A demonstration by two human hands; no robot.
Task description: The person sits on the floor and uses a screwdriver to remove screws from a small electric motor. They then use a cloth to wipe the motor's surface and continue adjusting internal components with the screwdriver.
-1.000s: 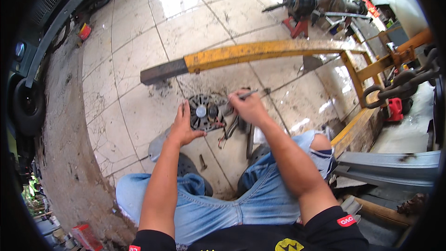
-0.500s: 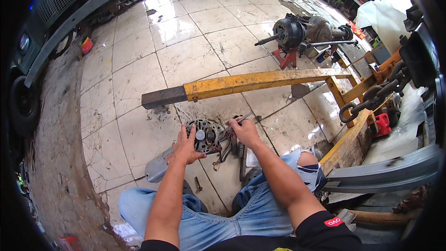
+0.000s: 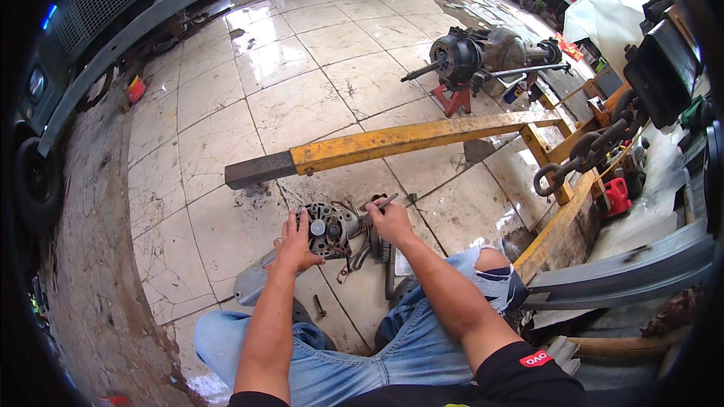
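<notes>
A round, vented alternator [image 3: 332, 217] lies on the tiles between my knees, with its slotted face and central hub up. My left hand [image 3: 294, 245] is braced round its left edge, fingers spread along the rim and thumb low on the near side. Just right of it, my right hand [image 3: 388, 222] is closed on a slim grey metal rod-like tool [image 3: 389, 200], whose upper end sticks out past the fingers. The tool's lower end is hard to make out near the alternator's right edge. Loose wires [image 3: 344, 267] and a dark brush-like tool [image 3: 390, 275] lie below that hand.
A grey rounded metal piece [image 3: 253, 280] lies by my left knee, and a bolt [image 3: 320, 306] in front of me. Beyond the alternator, a yellow hoist beam [image 3: 392, 142] crosses low; its chain [image 3: 584, 154] hangs right. An axle assembly [image 3: 456, 56] stands on a red stand [image 3: 452, 99].
The view has shifted slightly, moving the scene a little left. Both hands stay at the alternator; the tool in my right hand has tilted a bit more upright.
</notes>
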